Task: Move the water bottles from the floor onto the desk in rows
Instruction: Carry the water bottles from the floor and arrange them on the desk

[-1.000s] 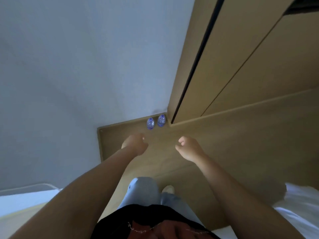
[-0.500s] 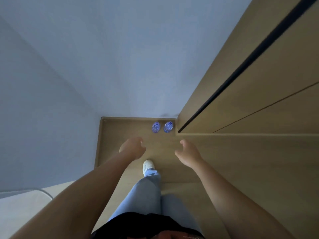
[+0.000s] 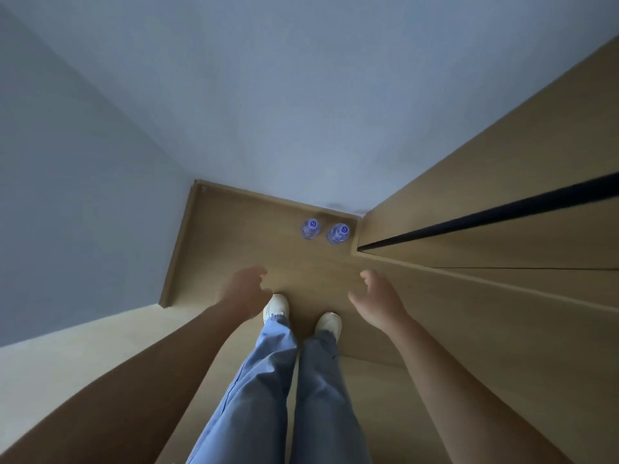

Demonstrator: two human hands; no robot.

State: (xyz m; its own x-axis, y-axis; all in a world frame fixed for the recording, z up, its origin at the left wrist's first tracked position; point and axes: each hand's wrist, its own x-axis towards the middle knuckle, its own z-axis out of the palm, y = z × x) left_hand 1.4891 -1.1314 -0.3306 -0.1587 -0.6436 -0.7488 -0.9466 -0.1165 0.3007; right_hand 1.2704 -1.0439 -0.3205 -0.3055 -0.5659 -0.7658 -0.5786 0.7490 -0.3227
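Bottles (image 3: 311, 228) (image 3: 338, 233) upright on floor (image 3: 234, 236), caps up, side by side.

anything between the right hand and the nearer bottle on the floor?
Nothing. In the head view only bare wooden floor lies between the right hand and the right bottle; the left bottle stands off to its side.

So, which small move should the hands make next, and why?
Probably lower and reach both hands forward to the two bottles. The left hand and right hand hold nothing and hang apart from them, while the left bottle and right bottle stand upright side by side on the floor near the wall corner.
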